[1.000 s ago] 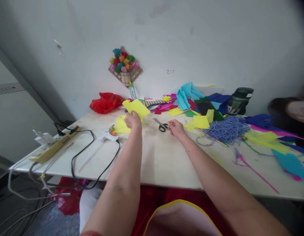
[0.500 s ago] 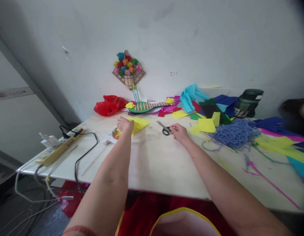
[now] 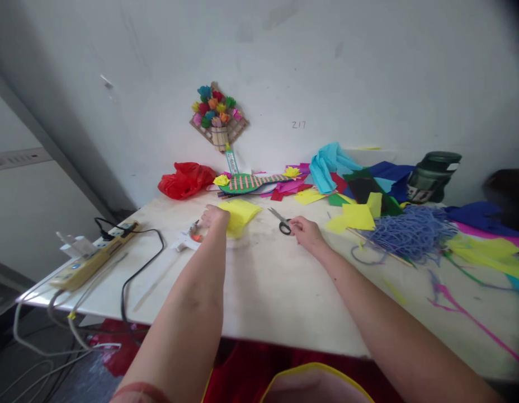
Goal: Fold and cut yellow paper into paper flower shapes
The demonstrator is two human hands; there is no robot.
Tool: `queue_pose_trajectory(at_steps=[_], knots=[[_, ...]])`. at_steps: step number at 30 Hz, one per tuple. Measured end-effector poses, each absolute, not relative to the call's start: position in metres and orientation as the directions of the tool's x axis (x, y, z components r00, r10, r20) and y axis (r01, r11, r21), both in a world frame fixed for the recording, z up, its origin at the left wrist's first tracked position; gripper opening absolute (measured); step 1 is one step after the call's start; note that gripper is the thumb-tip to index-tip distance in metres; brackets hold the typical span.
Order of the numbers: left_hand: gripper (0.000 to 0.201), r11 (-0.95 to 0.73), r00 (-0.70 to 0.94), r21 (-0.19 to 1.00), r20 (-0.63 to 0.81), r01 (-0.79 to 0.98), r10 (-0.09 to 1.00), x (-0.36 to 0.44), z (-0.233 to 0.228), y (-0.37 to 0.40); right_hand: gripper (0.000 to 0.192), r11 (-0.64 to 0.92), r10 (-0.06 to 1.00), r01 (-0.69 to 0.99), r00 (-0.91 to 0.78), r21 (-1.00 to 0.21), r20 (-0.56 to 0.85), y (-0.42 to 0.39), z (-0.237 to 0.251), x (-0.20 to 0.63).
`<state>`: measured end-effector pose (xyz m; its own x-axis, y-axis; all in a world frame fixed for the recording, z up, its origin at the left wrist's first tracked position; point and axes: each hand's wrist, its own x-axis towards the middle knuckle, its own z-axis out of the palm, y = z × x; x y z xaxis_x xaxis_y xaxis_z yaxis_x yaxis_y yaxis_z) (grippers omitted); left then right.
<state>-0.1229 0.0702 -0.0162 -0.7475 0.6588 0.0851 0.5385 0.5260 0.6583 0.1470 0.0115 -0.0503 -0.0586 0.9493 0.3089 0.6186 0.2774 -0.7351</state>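
Left hand laid flat on yellow paper. Right hand loosely curled beside scissors, gripping nothing. Wall marked "Z17"

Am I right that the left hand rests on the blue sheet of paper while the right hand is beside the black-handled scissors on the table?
Not quite: the paper under the left hand is yellow, not blue, as the head view shows. The rest holds: the right hand is beside the black-handled scissors on the table.
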Motion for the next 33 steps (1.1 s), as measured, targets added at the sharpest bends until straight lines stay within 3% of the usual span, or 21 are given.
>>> queue_pose_trajectory(at_steps=[5,8,11,15,21,24,28,33], knots=[[0.053,0.526,-0.734,0.634,0.099,0.567,0.672,-0.112,-0.015,0.064,0.019,0.294,0.912,0.774,-0.052,-0.561,0.406,0.006,-0.04,0.151],[0.057,0.496,-0.713,0.633,0.128,0.594,0.69,-0.108,-0.014,0.06,0.023,0.392,0.858,0.842,-0.189,-0.371,0.477,0.005,-0.038,0.151],[0.062,0.461,-0.692,0.654,0.135,0.6,0.709,-0.104,-0.014,0.06,0.031,0.439,0.858,0.871,-0.333,-0.221,0.392,0.006,-0.042,0.148],[0.07,0.441,-0.681,0.718,0.062,0.539,0.73,-0.097,-0.015,0.064,0.035,0.401,0.877,0.91,-0.348,-0.105,0.33,0.008,-0.044,0.144],[0.076,0.395,-0.67,0.788,0.03,0.473,0.742,-0.083,-0.015,0.066,0.032,0.339,0.896,0.94,-0.308,-0.046,0.321,0.006,-0.037,0.148],[0.074,0.38,-0.678,0.78,0.076,0.497,0.731,-0.08,-0.016,0.063,0.032,0.237,0.927,0.97,-0.208,-0.058,0.311,0.003,-0.034,0.153],[0.067,0.416,-0.689,0.717,0.123,0.559,0.714,-0.082,-0.019,0.055,0.034,0.089,0.96,0.993,-0.065,-0.076,0.272,0.0,-0.027,0.16],[0.053,0.544,-0.725,0.585,0.114,0.601,0.679,-0.085,-0.017,0.049,0.034,0.063,0.97,0.996,-0.048,-0.057,0.239,-0.002,-0.019,0.163]])
